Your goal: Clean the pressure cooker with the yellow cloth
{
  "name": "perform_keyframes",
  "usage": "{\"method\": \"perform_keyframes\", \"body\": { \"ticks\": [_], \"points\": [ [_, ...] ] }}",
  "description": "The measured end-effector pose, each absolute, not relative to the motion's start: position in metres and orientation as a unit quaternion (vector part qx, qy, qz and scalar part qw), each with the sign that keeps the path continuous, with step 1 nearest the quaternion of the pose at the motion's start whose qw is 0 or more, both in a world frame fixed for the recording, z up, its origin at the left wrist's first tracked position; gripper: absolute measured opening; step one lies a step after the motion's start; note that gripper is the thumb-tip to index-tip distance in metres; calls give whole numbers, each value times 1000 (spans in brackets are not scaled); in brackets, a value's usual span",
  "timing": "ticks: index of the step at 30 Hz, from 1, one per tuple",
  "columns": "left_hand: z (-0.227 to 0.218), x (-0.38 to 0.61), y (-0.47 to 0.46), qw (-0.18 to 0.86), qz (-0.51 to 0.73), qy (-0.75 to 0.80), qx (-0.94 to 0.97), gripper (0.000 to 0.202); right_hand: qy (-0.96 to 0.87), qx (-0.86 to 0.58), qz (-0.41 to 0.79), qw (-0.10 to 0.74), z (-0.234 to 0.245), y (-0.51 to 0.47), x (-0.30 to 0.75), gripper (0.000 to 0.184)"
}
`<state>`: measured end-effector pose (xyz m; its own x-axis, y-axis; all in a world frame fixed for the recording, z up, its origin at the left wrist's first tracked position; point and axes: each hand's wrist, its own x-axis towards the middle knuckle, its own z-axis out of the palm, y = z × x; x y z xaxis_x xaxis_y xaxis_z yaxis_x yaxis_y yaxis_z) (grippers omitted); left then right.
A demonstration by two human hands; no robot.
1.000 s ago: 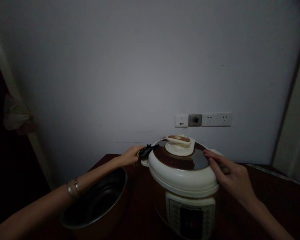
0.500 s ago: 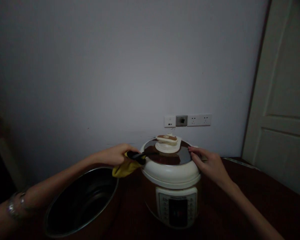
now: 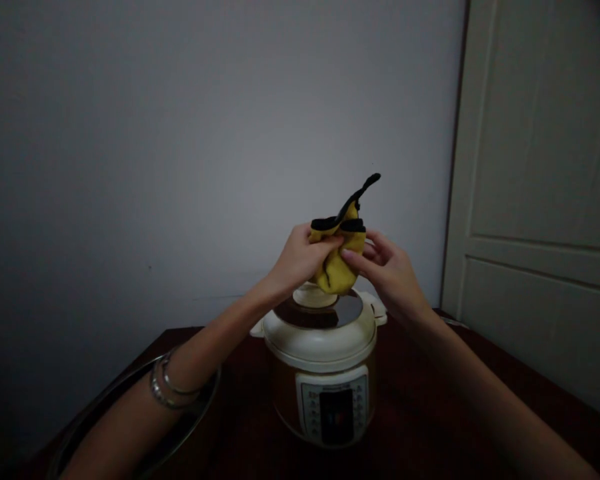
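Above the electric pressure cooker (image 3: 321, 347), the left hand (image 3: 297, 260) is clasping a yellow cloth (image 3: 336, 267) — the right hand (image 3: 385, 273) is pinching its right side, a black strip (image 3: 359, 193) rising rightward.

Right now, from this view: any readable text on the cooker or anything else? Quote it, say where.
Nothing can be quoted.
On the front control panel of the electric pressure cooker: top line and button labels too small and blurred to read.
On its dark display: faint coloured marks, not legible.
On the yellow cloth: no text shows.

Left hand (image 3: 300, 263) and right hand (image 3: 387, 277) grip a yellowish cloth (image 3: 336, 270).
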<state>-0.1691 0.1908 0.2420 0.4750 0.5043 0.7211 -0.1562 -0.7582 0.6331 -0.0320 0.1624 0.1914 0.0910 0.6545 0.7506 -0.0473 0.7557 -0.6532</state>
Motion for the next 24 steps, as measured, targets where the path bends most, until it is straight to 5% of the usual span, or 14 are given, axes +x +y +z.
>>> {"method": "perform_keyframes", "body": {
  "ticks": [6,10,15,19,24],
  "points": [
    [239,-185,193,222,567,142,780,41,-567,-313,254,718,197,169,18,37],
    [193,-212,207,200,616,246,721,31,-523,-450,183,700,186,196,57,30],
    [138,-218,233,97,559,378,732,33,-572,-593,96,559,169,250,73,26],
    [114,-219,247,66,464,413,780,55,-650,-609,-15,454,160,295,60,19],
    [97,-224,253,49,373,462,803,81,-734,-571,58,363,149,335,37,12]
  ]
}}
